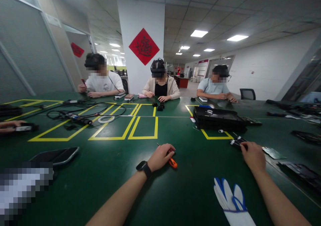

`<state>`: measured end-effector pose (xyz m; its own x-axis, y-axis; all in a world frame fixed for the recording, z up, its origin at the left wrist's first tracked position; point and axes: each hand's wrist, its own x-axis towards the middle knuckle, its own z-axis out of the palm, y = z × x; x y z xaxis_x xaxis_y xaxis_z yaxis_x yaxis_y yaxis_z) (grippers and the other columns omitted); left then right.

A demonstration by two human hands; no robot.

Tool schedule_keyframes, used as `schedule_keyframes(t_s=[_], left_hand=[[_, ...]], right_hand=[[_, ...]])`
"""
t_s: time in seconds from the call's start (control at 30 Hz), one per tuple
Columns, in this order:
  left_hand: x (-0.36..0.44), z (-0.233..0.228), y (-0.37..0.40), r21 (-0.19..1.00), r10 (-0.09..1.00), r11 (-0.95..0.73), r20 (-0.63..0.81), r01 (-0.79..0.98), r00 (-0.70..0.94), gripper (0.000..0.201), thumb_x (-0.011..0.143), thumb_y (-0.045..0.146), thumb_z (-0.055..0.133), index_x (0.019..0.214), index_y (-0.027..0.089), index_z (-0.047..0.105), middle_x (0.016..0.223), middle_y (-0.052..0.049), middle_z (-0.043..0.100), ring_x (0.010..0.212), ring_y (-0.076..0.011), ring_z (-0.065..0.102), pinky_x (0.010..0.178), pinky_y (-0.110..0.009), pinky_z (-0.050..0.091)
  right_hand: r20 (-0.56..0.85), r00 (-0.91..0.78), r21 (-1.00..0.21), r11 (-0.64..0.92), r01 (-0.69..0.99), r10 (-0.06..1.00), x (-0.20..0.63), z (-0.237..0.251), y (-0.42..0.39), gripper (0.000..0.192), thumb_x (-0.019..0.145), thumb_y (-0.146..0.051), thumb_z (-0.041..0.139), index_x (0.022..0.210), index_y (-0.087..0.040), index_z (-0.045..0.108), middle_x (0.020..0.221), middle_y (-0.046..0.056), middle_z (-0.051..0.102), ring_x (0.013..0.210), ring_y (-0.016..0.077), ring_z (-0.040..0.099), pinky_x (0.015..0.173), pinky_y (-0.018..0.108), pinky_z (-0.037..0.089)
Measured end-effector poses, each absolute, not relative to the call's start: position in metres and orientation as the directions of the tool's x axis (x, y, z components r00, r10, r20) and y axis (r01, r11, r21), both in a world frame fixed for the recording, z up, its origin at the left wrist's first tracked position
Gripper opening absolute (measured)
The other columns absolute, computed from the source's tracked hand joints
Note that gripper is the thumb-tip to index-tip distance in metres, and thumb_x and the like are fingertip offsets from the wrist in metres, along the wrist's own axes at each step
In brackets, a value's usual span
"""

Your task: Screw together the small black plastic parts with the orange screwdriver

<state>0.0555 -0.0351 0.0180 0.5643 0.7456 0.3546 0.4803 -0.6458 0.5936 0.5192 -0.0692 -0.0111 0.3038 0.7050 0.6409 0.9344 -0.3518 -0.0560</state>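
Table (190, 172): a big dark green top is seen, with yellow tape boxes marked on it.
People: 3 people are seated at the far side, and their hands are kept on the table.
Black case (217, 117): it is laid flat on the table, past the right hand and well apart from it.
Cables (75, 114): black wires are spread on the left part of the table, far from both hands.
Glove (232, 199): a white and blue glove is laid flat, near the right arm, and is not touched.
Left hand (160, 157): it is closed around the screwdriver, and a black watch is worn on the wrist.
Right hand (253, 155): its fingers are pressed on the small black part, but a full grip cannot be told.
Screwdriver (172, 162): its orange handle is held in the left hand, low on the table near the middle.
Small black part (237, 142): it is laid on the table just under the right fingertips.
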Motion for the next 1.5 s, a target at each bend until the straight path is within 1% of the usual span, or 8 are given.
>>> schedule_keyframes(t_s=[0.17,0.4,0.57,0.77,0.93,1.1,1.3,1.5], left_hand=[[0.056,0.020,-0.036,0.599,0.753,-0.636,0.344,0.487,0.560,0.021,0.085,0.031,0.041,0.095,0.020,0.055,0.088,-0.002,0.059,0.080,-0.0140,0.053,0.078,-0.028,0.040],[0.056,0.018,-0.036,0.607,0.755,-0.632,0.341,0.482,0.560,0.021,0.085,0.031,0.041,0.095,0.020,0.055,0.088,-0.002,0.059,0.079,-0.0136,0.053,0.077,-0.028,0.040],[0.055,0.019,-0.036,0.590,0.751,-0.642,0.353,0.490,0.559,0.021,0.085,0.032,0.041,0.095,0.020,0.055,0.088,-0.002,0.059,0.080,-0.0139,0.053,0.077,-0.027,0.039],[0.055,0.018,-0.036,0.582,0.752,-0.642,0.351,0.499,0.558,0.021,0.085,0.031,0.041,0.095,0.020,0.056,0.088,-0.002,0.059,0.081,-0.0141,0.053,0.078,-0.028,0.039],[0.055,0.018,-0.036,0.588,0.753,-0.640,0.349,0.495,0.558,0.021,0.085,0.031,0.040,0.094,0.020,0.056,0.088,-0.002,0.058,0.080,-0.0137,0.053,0.077,-0.028,0.039],[0.055,0.021,-0.038,0.586,0.757,-0.636,0.347,0.502,0.554,0.021,0.085,0.031,0.040,0.094,0.020,0.056,0.088,-0.002,0.059,0.080,-0.0140,0.053,0.078,-0.028,0.039],[0.056,0.024,-0.040,0.579,0.758,-0.638,0.354,0.509,0.547,0.028,0.087,0.036,0.034,0.092,0.020,0.056,0.088,-0.002,0.058,0.081,-0.0142,0.051,0.078,-0.028,0.038],[0.059,0.028,-0.049,0.517,0.751,-0.655,0.365,0.551,0.551,0.035,0.088,0.041,0.028,0.091,0.022,0.057,0.089,-0.002,0.057,0.086,-0.0153,0.048,0.088,-0.034,0.031]], right_hand=[[0.700,0.358,-0.147,-0.366,0.919,0.618,0.524,-0.012,-0.071,0.036,0.084,-0.034,0.031,0.094,-0.015,0.059,0.091,0.011,0.056,0.086,0.0247,0.047,0.075,0.036,0.035],[0.631,0.375,-0.138,-0.377,0.916,0.679,0.524,-0.012,-0.068,0.037,0.080,-0.040,0.036,0.089,-0.018,0.064,0.092,0.011,0.054,0.087,0.0272,0.046,0.074,0.038,0.035],[0.683,0.348,-0.135,-0.357,0.924,0.642,0.523,-0.011,-0.065,0.040,0.081,-0.042,0.036,0.102,-0.017,0.059,0.100,0.011,0.052,0.094,0.0281,0.043,0.076,0.039,0.034],[0.634,0.321,-0.162,-0.285,0.945,0.703,0.534,-0.017,-0.061,0.035,0.077,-0.042,0.039,0.088,-0.018,0.063,0.100,0.011,0.052,0.094,0.0289,0.043,0.077,0.042,0.033],[0.651,0.382,-0.212,-0.327,0.921,0.656,0.537,-0.020,-0.064,0.034,0.077,-0.039,0.040,0.091,-0.019,0.062,0.099,0.011,0.052,0.094,0.0289,0.044,0.077,0.042,0.034],[0.696,0.423,-0.200,-0.409,0.890,0.581,0.530,-0.010,-0.056,0.046,0.079,-0.044,0.036,0.107,-0.013,0.055,0.110,0.016,0.048,0.105,0.0317,0.040,0.085,0.045,0.031],[0.468,0.391,-0.052,-0.417,0.907,0.793,0.528,0.000,-0.025,0.073,0.073,-0.066,0.031,0.124,-0.015,0.044,0.130,0.018,0.037,0.119,0.0383,0.027,0.092,0.056,0.022],[0.306,0.497,-0.138,-0.478,0.867,0.812,0.534,-0.003,-0.006,0.083,0.069,-0.074,0.025,0.128,-0.019,0.040,0.129,0.020,0.037,0.113,0.0448,0.033,0.079,0.064,0.028]])
